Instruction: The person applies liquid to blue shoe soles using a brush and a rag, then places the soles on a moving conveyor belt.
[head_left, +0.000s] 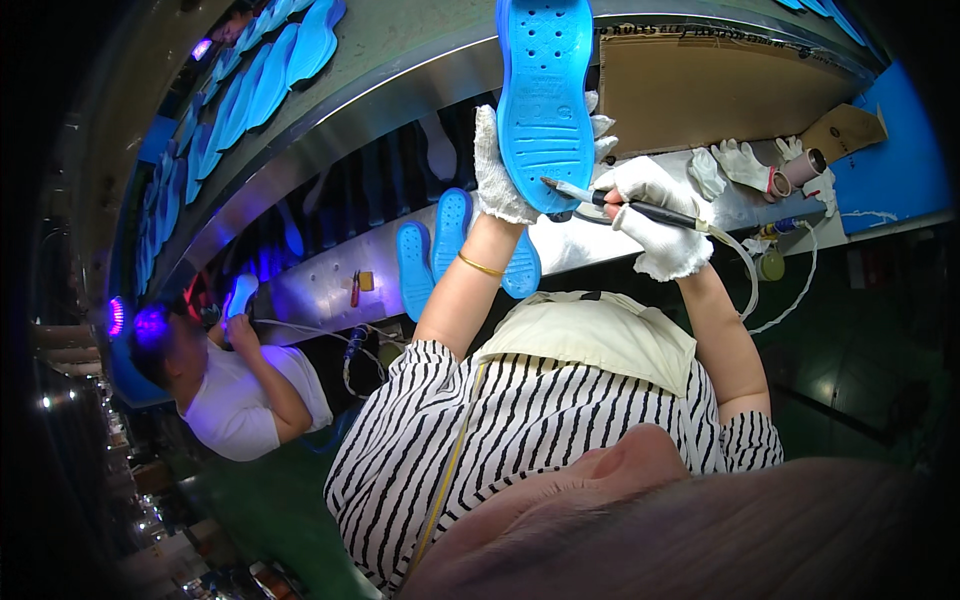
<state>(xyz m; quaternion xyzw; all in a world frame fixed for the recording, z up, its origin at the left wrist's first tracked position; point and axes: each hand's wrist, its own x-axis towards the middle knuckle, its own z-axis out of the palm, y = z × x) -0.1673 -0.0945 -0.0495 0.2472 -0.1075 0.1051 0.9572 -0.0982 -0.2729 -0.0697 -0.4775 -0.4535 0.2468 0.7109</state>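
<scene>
My left hand (494, 172), in a white knit glove with a gold bangle at its wrist, is closed round a blue shoe sole (545, 110). The sole is held up with its small holes and ridged heel end showing. My right hand (655, 212), also gloved, grips a slim black-handled brush (572, 190). Its dark tip lies against the heel end of the sole. From the brush's back end a pale thin hose (748, 268) trails down to the right. Several more blue soles (413, 265) stand on the metal bench beside my left forearm.
A conveyor at the back left carries rows of blue soles (268, 85). Behind my right hand stands a cardboard box (700, 90), with white gloves (740, 162) and a tumbler (803, 167) beside it. At left, a co-worker (245, 390) in white holds another sole (240, 295).
</scene>
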